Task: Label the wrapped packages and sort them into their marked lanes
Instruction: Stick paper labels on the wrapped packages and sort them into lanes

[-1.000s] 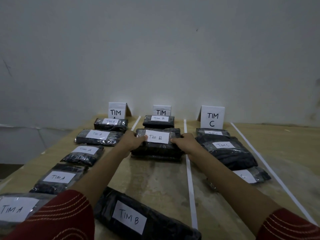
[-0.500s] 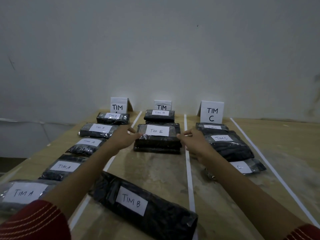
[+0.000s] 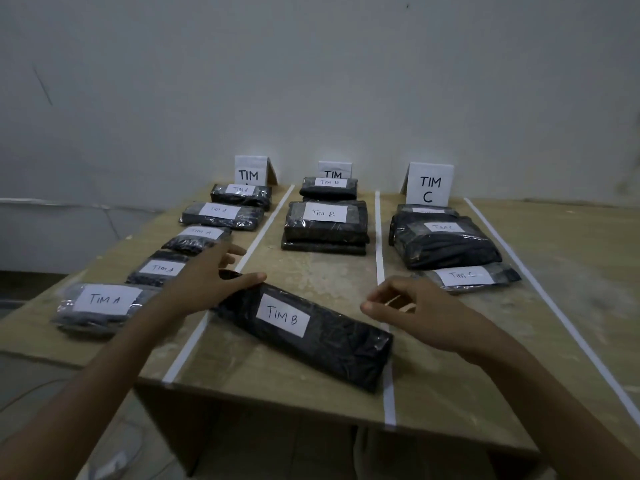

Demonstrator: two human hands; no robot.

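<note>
A long black wrapped package labelled TIM B (image 3: 311,332) lies slantwise across the near end of the middle lane. My left hand (image 3: 211,277) is spread open with its thumb on the package's far left end. My right hand (image 3: 412,304) hovers to the right of the package, fingers loosely curled, holding nothing. Farther back in the middle lane a TIM B stack (image 3: 325,225) and one more TIM B package (image 3: 329,187) rest in line. Several TIM A packages (image 3: 100,306) fill the left lane. TIM C packages (image 3: 446,242) sit in the right lane.
White tape strips (image 3: 379,237) divide the wooden table (image 3: 311,271) into lanes. Folded signs TIM A (image 3: 251,171), TIM B (image 3: 334,168) and TIM C (image 3: 429,185) stand at the back against a grey wall. The table's front edge is close below the slanted package.
Both hands let go of the TIM B stack at the back and drew toward me. The left hand now touches the near slanted TIM B package; the right hangs beside it.
</note>
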